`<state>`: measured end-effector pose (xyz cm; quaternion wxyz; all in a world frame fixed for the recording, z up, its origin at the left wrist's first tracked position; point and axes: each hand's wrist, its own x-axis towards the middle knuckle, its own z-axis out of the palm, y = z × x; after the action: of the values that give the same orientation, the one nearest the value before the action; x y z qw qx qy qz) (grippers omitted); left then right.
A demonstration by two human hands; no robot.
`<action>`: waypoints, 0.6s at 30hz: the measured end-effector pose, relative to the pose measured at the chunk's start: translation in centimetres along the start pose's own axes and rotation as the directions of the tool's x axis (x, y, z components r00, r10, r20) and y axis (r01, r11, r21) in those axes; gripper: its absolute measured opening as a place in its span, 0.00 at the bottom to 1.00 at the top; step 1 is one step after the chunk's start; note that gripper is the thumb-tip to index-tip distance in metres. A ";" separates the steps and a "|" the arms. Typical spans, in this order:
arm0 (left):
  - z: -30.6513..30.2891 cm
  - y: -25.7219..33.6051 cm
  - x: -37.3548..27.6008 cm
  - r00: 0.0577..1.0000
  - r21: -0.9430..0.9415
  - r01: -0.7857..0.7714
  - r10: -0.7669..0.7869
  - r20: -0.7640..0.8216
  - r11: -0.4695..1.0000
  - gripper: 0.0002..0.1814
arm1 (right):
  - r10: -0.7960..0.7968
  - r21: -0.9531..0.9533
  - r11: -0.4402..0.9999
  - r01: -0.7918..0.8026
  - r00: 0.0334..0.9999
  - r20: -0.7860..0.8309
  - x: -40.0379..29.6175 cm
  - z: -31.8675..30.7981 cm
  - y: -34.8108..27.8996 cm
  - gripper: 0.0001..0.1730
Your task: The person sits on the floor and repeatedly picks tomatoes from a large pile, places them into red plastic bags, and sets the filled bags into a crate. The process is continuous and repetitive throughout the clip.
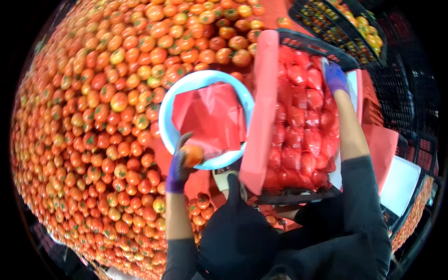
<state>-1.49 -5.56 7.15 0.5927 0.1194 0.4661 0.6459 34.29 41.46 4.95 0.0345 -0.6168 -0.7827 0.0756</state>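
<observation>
My left hand [182, 157], in a dark and purple glove, grips an orange-red tomato [192, 155] at the lower left rim of a light blue basin [166, 119]. Folded red paper sheets [210, 119] lie in that basin. My right hand [334, 75], in a purple glove, rests at the far right corner of a dark plastic crate [315, 45]; its fingertips are partly hidden, so whether it holds anything cannot be told. Rows of red-wrapped items [301, 115] fill the crate. A red paper liner [259, 112] folds out over the crate's left side.
A huge heap of loose tomatoes [105, 140] covers the left side. Another crate with yellowish tomatoes [336, 28] stands at the upper right. Red paper [379, 150] and a white panel [400, 185] lie right of the crate, with stacked dark crates [395, 87] beyond.
</observation>
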 end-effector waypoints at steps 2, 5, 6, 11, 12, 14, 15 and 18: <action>2.0 -0.7 4.3 0.969 0.427 -0.151 0.219 -0.114 0.892 0.32 | 0.041 0.059 0.998 -0.033 0.988 -0.147 -2.2 1.6 -0.8 0.40; 1.1 -4.9 8.9 0.770 0.820 -0.240 0.616 -0.165 0.520 0.34 | 0.062 0.134 0.990 -0.046 0.991 -0.118 -2.6 1.4 -2.8 0.42; 0.2 -6.4 10.2 0.731 0.944 -0.197 0.682 -0.037 0.263 0.36 | 0.038 0.125 0.992 -0.022 0.991 -0.128 -2.2 1.9 -2.7 0.42; 1.8 -8.9 11.6 0.845 0.995 -0.013 0.531 0.066 -0.104 0.40 | 0.045 0.132 0.991 -0.029 0.991 -0.122 -2.2 1.4 -1.7 0.42; 1.0 -9.3 12.1 0.850 0.998 -0.067 0.523 0.066 -0.017 0.41 | 0.039 0.139 0.990 -0.023 0.993 -0.112 -2.2 1.5 -0.9 0.43; -0.1 -10.0 14.3 0.836 0.986 -0.168 0.529 0.144 -0.003 0.41 | -0.035 0.163 0.984 0.071 0.977 -0.211 -0.6 1.9 2.8 0.43; -1.0 -10.1 14.5 0.835 0.981 -0.194 0.525 0.166 -0.003 0.41 | 0.003 0.119 0.993 0.012 0.992 -0.129 -0.3 1.6 2.7 0.43; -2.1 -7.1 11.6 0.849 0.776 -0.223 0.509 -0.143 0.590 0.30 | -0.048 0.229 0.959 0.169 0.889 -0.455 -6.2 -4.9 -6.9 0.37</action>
<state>-1.49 2.69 -3.91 0.2518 0.3249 0.7469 0.5227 29.85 34.24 11.18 0.2977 -0.5626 -0.7705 0.0333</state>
